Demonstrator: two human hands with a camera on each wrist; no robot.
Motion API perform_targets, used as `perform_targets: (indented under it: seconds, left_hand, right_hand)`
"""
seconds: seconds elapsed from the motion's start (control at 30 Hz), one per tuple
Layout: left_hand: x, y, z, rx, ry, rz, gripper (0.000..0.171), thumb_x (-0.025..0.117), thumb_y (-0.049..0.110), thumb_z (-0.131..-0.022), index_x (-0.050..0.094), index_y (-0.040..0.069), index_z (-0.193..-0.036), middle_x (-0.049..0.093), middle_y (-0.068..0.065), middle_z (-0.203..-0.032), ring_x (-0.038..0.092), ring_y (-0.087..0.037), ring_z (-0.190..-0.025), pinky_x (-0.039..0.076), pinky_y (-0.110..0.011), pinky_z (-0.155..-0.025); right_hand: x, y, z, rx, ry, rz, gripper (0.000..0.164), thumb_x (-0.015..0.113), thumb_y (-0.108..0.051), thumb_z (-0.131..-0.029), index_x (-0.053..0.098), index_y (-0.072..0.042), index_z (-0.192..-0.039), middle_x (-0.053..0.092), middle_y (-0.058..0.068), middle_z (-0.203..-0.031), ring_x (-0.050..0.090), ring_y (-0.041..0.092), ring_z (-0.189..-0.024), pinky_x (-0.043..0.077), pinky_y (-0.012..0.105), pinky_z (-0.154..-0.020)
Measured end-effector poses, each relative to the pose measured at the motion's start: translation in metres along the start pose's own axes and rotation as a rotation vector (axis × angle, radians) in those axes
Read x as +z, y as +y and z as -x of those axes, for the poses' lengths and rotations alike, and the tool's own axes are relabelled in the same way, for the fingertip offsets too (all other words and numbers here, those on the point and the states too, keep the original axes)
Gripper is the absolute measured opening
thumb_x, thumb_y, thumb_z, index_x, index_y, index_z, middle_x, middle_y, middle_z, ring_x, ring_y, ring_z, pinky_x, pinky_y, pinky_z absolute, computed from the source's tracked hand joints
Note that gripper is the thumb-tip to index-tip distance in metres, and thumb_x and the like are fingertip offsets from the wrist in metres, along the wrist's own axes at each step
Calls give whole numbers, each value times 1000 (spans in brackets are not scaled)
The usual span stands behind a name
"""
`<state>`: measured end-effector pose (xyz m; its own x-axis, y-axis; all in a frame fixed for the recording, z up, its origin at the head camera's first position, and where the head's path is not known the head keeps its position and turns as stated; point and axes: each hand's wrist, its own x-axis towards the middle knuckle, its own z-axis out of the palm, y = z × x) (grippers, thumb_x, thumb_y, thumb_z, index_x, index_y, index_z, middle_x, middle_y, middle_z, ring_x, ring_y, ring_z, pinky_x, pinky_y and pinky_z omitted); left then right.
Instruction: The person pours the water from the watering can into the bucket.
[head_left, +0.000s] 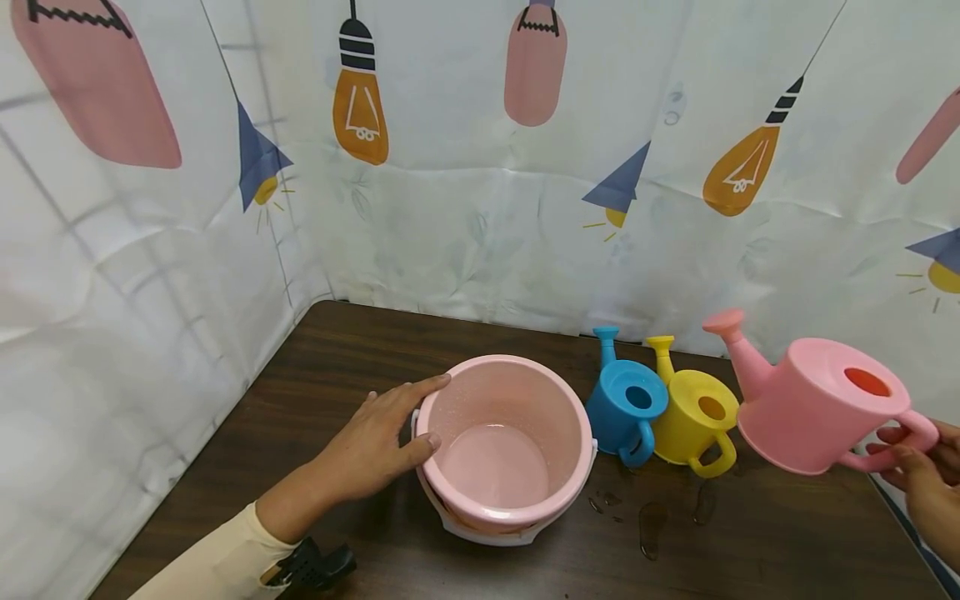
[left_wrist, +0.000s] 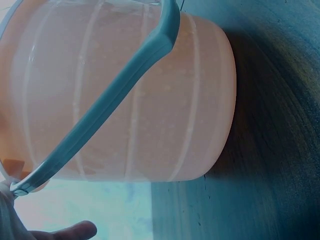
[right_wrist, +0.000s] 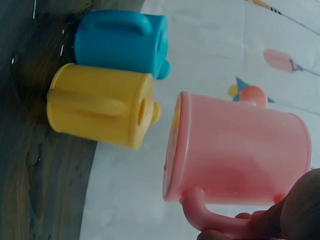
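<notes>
A pink bucket [head_left: 506, 517] with a white carrying handle [head_left: 487, 535] stands on the table, its inside wet and shiny. My left hand [head_left: 382, 437] touches the left side of its rim with fairly straight fingers. In the left wrist view, the bucket wall [left_wrist: 115, 100] fills much of the picture. At the right, my right hand [head_left: 926, 479] grips the handle of a pink watering can [head_left: 825, 408], held above the table with its spout to the left. The right wrist view shows the same pink watering can [right_wrist: 245, 150], held by the handle.
A blue watering can [head_left: 622, 408] and a yellow watering can [head_left: 693, 417] stand side by side between the bucket and the pink can. Small water puddles [head_left: 652, 529] lie on the dark table [head_left: 360, 358]. Patterned white curtains [head_left: 465, 233] hang behind and at the left.
</notes>
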<state>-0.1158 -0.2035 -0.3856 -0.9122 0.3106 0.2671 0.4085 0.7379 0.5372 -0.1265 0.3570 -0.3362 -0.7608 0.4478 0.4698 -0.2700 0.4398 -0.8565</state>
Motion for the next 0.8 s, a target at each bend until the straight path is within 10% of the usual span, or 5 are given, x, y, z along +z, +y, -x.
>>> perform_targets:
  seconds: [0.43,0.67,0.8]
  left_hand:
    - [0,-1,0,6,1,-5,70,63,49,-94,36,39,-158,50,-1,-152,46,-29,-140,21,-79,-106]
    - [0,-1,0,8,4,-3,69,63,46,-94,37,39,-158,50,-1,-152,47,-29,-139,21,-80,-106]
    - [0,0,1,-1,-1,-5,69,62,49,-95,36,39,-158,50,-1,-152,46,-29,-139,21,-79,-106]
  right_hand:
    - [1,-14,-3,-278,-261,15,57,46,25,-93,64,-26,-113,69,-19,-98,67,-10,-82,51,10,-64]
    - [9,-24,-1,-259,-299,45,64,47,25,-93,61,-33,-115,67,-24,-99,65,-13,-83,51,8,-65]
    - [13,-26,1,-263,-359,-125,61,44,30,-90,66,-20,-116,73,-13,-99,70,-4,-83,53,12,-68]
